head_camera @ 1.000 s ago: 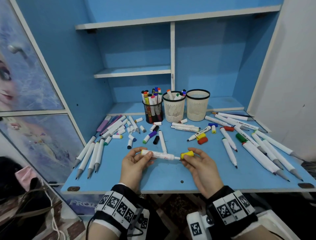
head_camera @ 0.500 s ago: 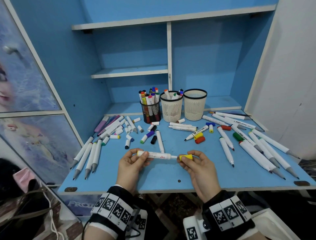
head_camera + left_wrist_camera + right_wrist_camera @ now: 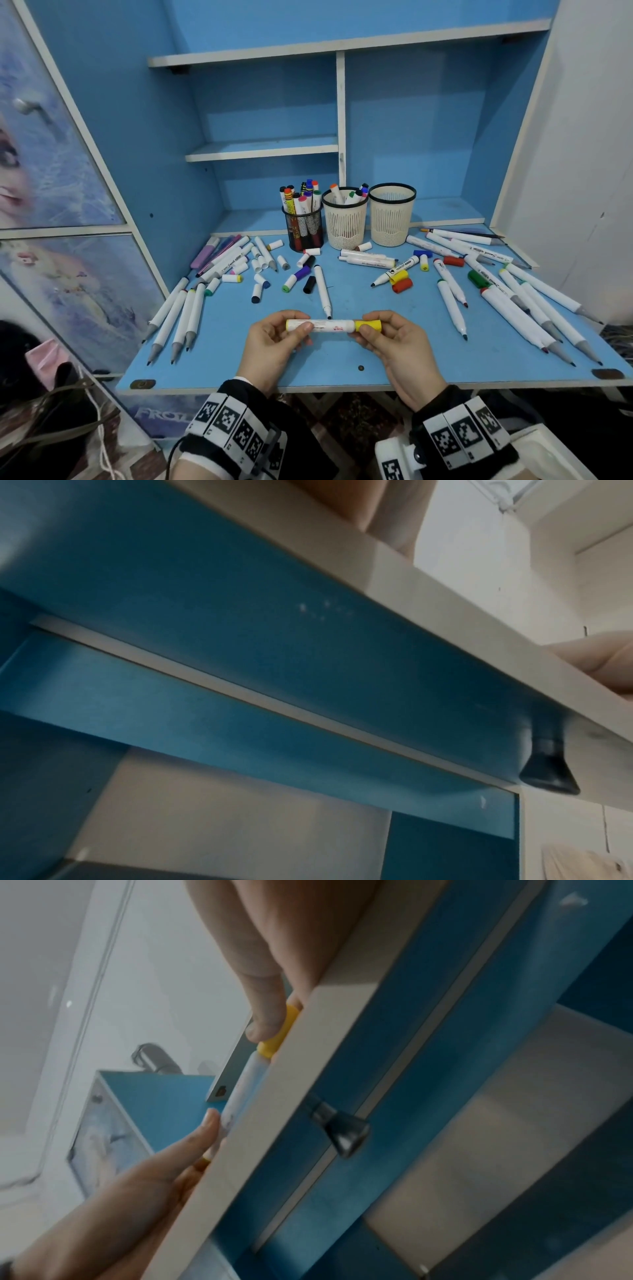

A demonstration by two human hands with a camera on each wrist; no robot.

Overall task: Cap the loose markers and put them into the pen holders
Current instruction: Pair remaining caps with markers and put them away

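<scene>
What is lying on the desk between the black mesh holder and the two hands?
In the head view: loose caps, a purple cap, a black cap and an uncapped white marker pointing toward the hands.

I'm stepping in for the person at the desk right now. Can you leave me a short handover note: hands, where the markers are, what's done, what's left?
Left hand grips the white marker by its barrel; right hand pinches the yellow cap, which now sits on the marker's tip, above the desk front edge.
Done: black mesh holder is full of capped markers; the middle cream holder has a few.
Left: put this marker into a holder. The right cream holder looks empty. Many uncapped markers and loose caps lie across the desk on both sides.
</scene>
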